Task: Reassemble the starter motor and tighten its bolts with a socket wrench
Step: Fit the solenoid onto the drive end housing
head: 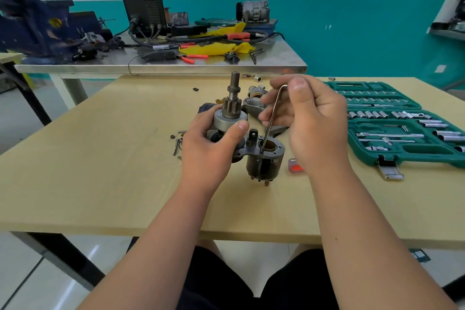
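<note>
Your left grip (214,138) wraps the starter motor (264,158) to steady it, and your right grip (309,118) pinches a hex key (273,113).
The motor stands upright mid-surface (100,171), so the key's tip reaches a screw by the bore. The socket case (412,156) lies open at 3 o'clock, the nose housing (253,106) waits at 12 and loose bolts (176,145) lie at 9. The upright pinion shaft may crowd the key's swing.
</note>
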